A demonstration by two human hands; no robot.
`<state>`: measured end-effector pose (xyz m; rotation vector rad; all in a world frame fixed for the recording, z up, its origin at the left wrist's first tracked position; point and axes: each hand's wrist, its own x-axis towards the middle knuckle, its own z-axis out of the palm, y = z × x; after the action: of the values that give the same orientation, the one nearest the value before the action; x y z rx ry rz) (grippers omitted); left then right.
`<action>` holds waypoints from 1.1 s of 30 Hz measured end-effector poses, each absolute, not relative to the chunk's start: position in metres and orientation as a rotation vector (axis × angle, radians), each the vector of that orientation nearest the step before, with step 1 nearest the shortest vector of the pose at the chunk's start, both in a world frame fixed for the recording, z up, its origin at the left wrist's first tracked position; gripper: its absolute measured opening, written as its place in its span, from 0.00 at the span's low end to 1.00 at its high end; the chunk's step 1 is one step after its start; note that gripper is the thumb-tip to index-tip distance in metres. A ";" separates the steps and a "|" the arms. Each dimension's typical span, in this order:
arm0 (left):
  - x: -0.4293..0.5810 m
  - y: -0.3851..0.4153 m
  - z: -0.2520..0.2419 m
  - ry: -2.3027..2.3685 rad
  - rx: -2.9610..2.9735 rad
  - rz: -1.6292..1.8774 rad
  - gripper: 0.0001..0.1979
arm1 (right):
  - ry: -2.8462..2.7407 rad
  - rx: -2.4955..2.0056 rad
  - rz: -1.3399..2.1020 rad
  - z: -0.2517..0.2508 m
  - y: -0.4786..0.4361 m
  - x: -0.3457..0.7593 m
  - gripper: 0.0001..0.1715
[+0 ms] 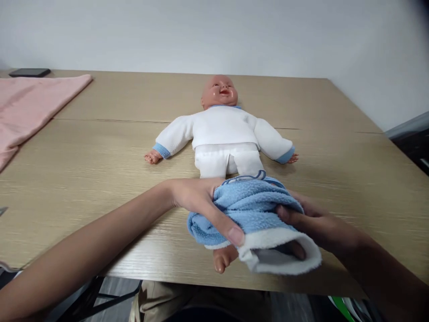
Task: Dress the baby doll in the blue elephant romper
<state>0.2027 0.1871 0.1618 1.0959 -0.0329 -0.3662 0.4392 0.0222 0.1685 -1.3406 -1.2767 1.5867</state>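
Observation:
A baby doll (225, 127) lies on its back on the table, head away from me, in a white top with blue cuffs. Light blue doll pants (254, 203) with white hems are bunched around its lower legs. My left hand (203, 201) grips them from the left, thumb lying along the fabric above the white hem. On the other side my right hand (306, 219) is closed on the pants, its thumb pressed into the folds. One leg opening gapes toward me, with a fingertip or foot dimly visible inside. A bare doll foot (224, 258) pokes out below the other hem.
The wooden table (335, 179) ends at a white wall behind the doll. A pink cloth (36, 103) is spread at the left, with a dark phone-like object (29, 72) behind it. The table's front edge runs just below the doll's foot.

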 end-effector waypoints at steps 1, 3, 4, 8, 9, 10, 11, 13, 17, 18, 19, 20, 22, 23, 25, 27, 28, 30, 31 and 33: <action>0.204 0.189 0.161 -0.022 1.113 -0.332 0.24 | -1.264 -1.355 1.602 0.170 0.025 0.439 0.34; 0.204 0.192 0.159 -0.012 1.143 -0.274 0.24 | -1.247 -1.380 1.640 0.172 0.029 0.440 0.33; 0.204 0.194 0.158 -0.009 1.150 -0.256 0.23 | -1.244 -1.380 1.661 0.173 0.030 0.441 0.33; 0.203 0.192 0.157 -0.020 1.155 -0.247 0.12 | -1.269 -1.298 1.721 0.175 0.026 0.444 0.42; 0.203 0.191 0.158 -0.006 1.155 -0.249 0.11 | -1.274 -1.270 1.729 0.176 0.024 0.443 0.45; 0.203 0.190 0.161 0.012 1.153 -0.253 0.11 | -1.273 -1.247 1.739 0.178 0.022 0.442 0.47; 0.203 0.188 0.164 0.026 1.147 -0.255 0.12 | -1.266 -1.233 1.744 0.180 0.020 0.441 0.48; 0.204 0.184 0.171 0.031 1.137 -0.271 0.16 | -1.252 -1.239 1.731 0.185 0.016 0.438 0.47; 0.204 0.172 0.182 0.054 1.132 -0.366 0.21 | -1.245 -1.424 1.535 0.194 0.006 0.431 0.44; 0.203 0.168 0.183 0.089 1.153 -0.356 0.22 | -1.240 -1.480 1.463 0.196 0.003 0.428 0.44; 0.202 0.165 0.182 0.125 1.180 -0.329 0.23 | -1.235 -1.526 1.392 0.198 0.000 0.426 0.44; 0.201 0.161 0.181 0.151 1.208 -0.299 0.25 | -1.234 -1.559 1.325 0.200 -0.003 0.425 0.42; 0.199 0.157 0.177 0.176 1.245 -0.276 0.28 | -1.260 -1.605 1.205 0.205 -0.008 0.422 0.33; 0.198 0.156 0.175 0.175 1.247 -0.296 0.28 | -1.284 -1.627 1.157 0.208 -0.010 0.422 0.29; 0.198 0.155 0.173 0.165 1.241 -0.355 0.25 | -1.332 -1.674 1.090 0.212 -0.014 0.423 0.22; 0.199 0.155 0.174 0.168 1.300 -0.357 0.20 | -1.350 -1.720 1.104 0.215 -0.016 0.425 0.19; 0.200 0.155 0.176 0.165 1.365 -0.322 0.18 | -1.358 -1.737 1.137 0.217 -0.017 0.426 0.19; 0.202 0.152 0.181 0.163 1.546 -0.197 0.15 | -1.397 -1.771 1.217 0.219 -0.020 0.426 0.22; 0.203 0.149 0.183 0.169 1.638 -0.125 0.14 | -1.426 -1.791 1.253 0.220 -0.021 0.424 0.24; 0.203 0.142 0.187 0.202 1.787 -0.026 0.12 | -1.479 -1.849 1.272 0.220 -0.023 0.418 0.27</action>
<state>0.2031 0.1418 0.1874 1.7867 0.2023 -0.0260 0.4181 -0.0228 0.2196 -1.8486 -1.4795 1.2720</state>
